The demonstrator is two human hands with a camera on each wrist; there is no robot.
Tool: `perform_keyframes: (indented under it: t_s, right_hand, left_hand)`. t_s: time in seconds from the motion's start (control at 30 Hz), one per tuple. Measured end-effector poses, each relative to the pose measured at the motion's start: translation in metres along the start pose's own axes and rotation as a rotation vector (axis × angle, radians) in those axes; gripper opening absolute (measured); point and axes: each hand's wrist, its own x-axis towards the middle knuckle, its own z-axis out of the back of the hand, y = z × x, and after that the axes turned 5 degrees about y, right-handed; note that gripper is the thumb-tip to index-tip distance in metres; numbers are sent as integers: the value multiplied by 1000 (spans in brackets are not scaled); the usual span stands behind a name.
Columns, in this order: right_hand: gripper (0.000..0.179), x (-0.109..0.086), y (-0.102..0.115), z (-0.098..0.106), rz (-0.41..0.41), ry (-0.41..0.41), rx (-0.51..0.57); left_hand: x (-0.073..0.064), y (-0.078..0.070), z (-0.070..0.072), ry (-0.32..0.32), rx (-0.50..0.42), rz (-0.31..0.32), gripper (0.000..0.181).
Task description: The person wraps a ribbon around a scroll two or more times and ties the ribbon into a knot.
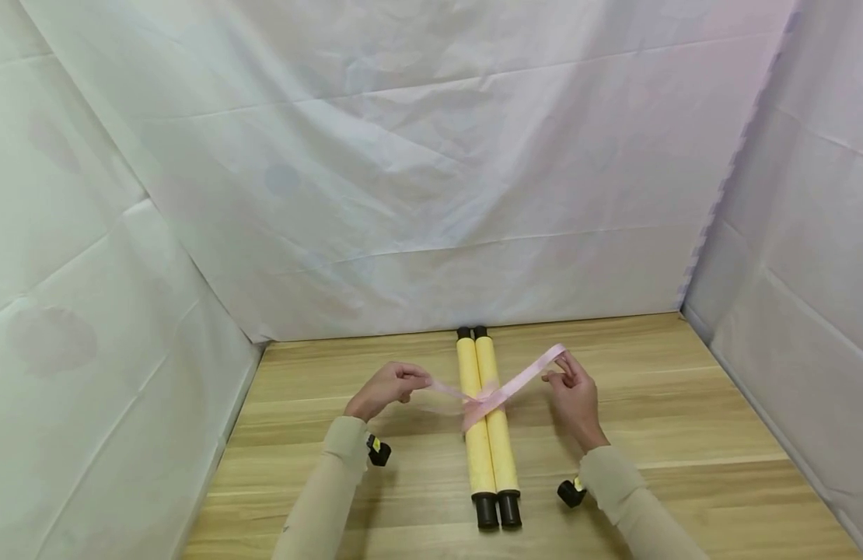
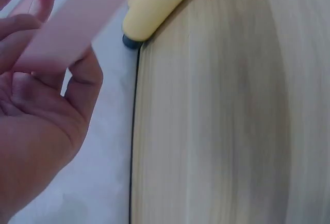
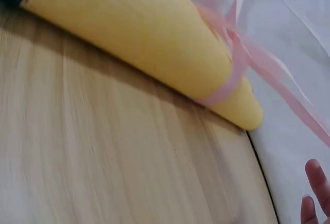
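Two yellow tubes with black end caps (image 1: 482,443) lie side by side on the wooden table, pointing away from me. Around their middle runs a pink ribbon (image 1: 522,379), crossed on top, its two ends drawn apart and raised. My left hand (image 1: 388,391) pinches one end to the left of the tubes; the left wrist view shows the ribbon (image 2: 77,25) passing between the fingers. To the right, my right hand (image 1: 574,397) holds the other end between thumb and fingers, higher up. In the right wrist view the ribbon (image 3: 227,87) wraps the near tube (image 3: 139,33).
The wooden tabletop (image 1: 683,435) extends on both sides of the tubes. White cloth walls (image 1: 431,194) enclose it at the back and sides. The tubes' far caps lie close to the back cloth. A small black wrist camera (image 1: 379,451) is strapped to each sleeve.
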Motion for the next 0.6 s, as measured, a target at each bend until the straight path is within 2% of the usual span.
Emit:
perform_keyframes:
  t_s: [0.1, 0.3, 0.5, 0.6]
  right_hand:
    - [60, 2, -5, 10, -20, -24, -18]
    - [59, 6, -16, 32, -31, -108, -72]
    - [54, 6, -21, 57, -112, -193, -155]
    - [45, 4, -21, 64, -154, -262, -205]
  left_hand:
    - [-7, 1, 10, -33, 27, 37, 34]
    - [-23, 6, 29, -114, 143, 108, 28]
    - [-35, 18, 43, -178, 247, 119, 27]
    - [-35, 24, 42, -188, 335, 129, 25]
